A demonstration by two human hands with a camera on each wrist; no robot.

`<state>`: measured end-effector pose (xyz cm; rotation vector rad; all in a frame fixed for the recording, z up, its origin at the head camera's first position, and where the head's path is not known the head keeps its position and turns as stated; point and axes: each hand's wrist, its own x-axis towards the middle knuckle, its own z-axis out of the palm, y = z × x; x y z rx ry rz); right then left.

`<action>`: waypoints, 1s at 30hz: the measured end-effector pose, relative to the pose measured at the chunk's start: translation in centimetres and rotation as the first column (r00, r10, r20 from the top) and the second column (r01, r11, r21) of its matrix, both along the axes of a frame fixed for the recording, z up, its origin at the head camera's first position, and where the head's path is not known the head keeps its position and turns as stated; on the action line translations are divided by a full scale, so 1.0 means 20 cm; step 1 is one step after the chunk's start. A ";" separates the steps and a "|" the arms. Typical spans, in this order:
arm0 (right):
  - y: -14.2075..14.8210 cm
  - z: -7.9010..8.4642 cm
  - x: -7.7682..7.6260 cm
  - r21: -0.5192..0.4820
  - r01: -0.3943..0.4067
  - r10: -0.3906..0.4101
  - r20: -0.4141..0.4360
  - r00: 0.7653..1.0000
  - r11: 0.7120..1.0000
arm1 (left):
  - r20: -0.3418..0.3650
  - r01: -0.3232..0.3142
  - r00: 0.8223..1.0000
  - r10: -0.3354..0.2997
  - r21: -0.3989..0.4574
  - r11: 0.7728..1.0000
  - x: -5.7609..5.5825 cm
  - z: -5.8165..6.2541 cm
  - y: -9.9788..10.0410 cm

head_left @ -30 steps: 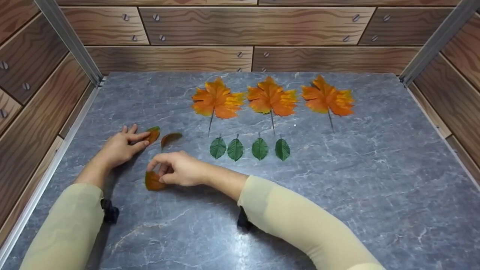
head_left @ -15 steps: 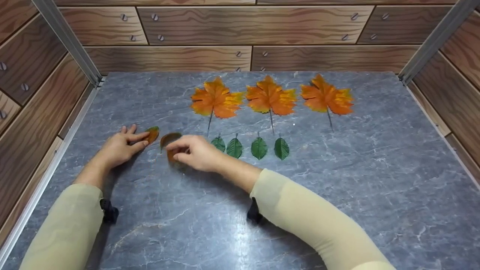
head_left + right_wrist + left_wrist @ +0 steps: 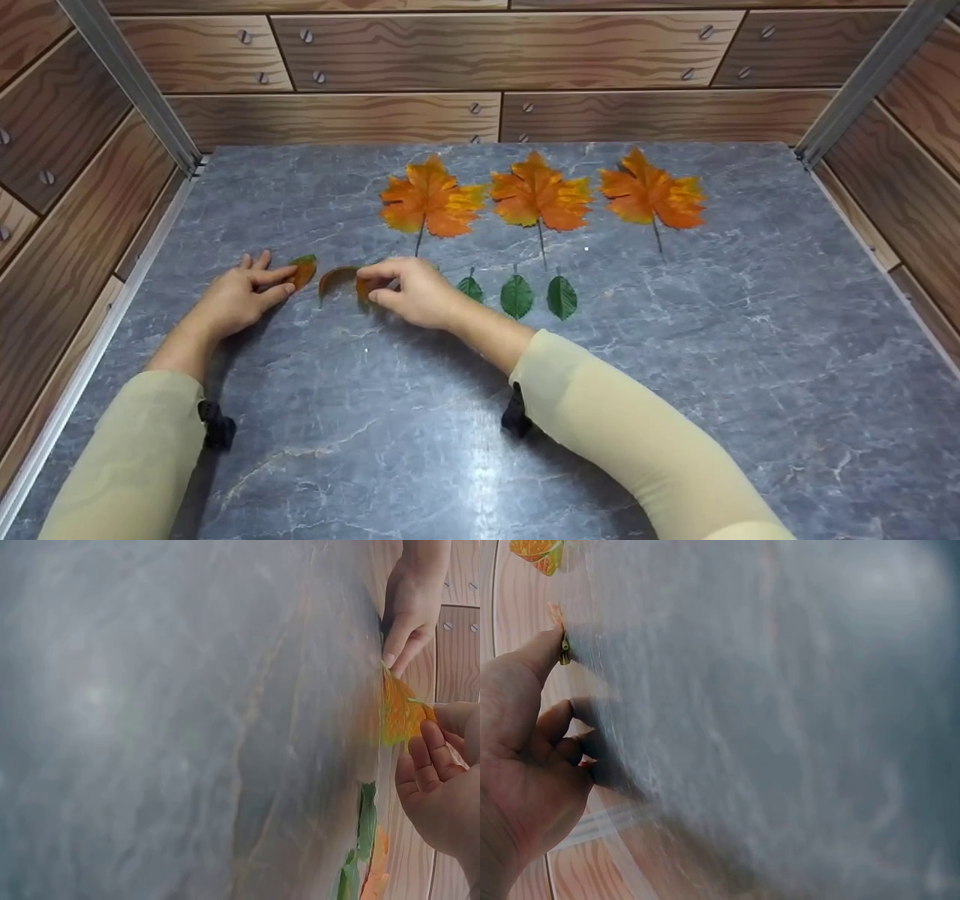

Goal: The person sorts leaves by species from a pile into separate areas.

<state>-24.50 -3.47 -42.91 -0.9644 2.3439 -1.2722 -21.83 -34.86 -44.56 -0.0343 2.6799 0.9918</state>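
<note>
My left hand [image 3: 244,298] rests on the table at the left, its extended index finger and thumb touching an orange-green leaf [image 3: 304,271]. To the right, my right hand [image 3: 416,292] pinches another orange-brown leaf [image 3: 363,288] between thumb and fingers, holding it on edge. Between the two hands lies a curled brown-orange leaf [image 3: 332,279] with its edge raised. In the right wrist view, orange leaf surface [image 3: 401,711] shows beside the fingers of my right hand [image 3: 442,784]. The left wrist view shows my left hand [image 3: 536,742] from the palm side.
Several small green leaves [image 3: 517,297] lie in a row right of my right hand, which covers the leftmost. Behind them lie three orange maple leaves with stems [image 3: 540,193]. The grey marbled table [image 3: 712,390] is bounded by wood-patterned walls [image 3: 510,52].
My right hand has carried its leaf up and to the right, from below the curled leaf to that leaf's right end. The left hand has stayed in place.
</note>
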 end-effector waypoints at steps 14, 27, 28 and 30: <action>-0.03 0.00 -0.02 0.116 0.000 0.005 -0.043 0.999 0.993 | -0.019 0.012 1.000 -0.012 -0.011 1.000 0.00 0.00 -0.01; 0.02 0.00 -0.03 0.184 0.005 0.018 -0.123 0.992 0.983 | 0.015 0.021 1.000 -0.021 0.019 1.000 -0.05 0.00 0.03; 0.03 0.01 -0.03 0.191 0.009 0.017 -0.136 0.991 0.982 | 0.012 0.026 1.000 -0.027 0.016 1.000 -0.05 0.00 0.03; 0.06 0.02 -0.03 0.201 0.016 0.015 -0.153 0.988 0.980 | 0.003 0.038 0.999 -0.038 0.006 0.999 -0.06 0.01 0.03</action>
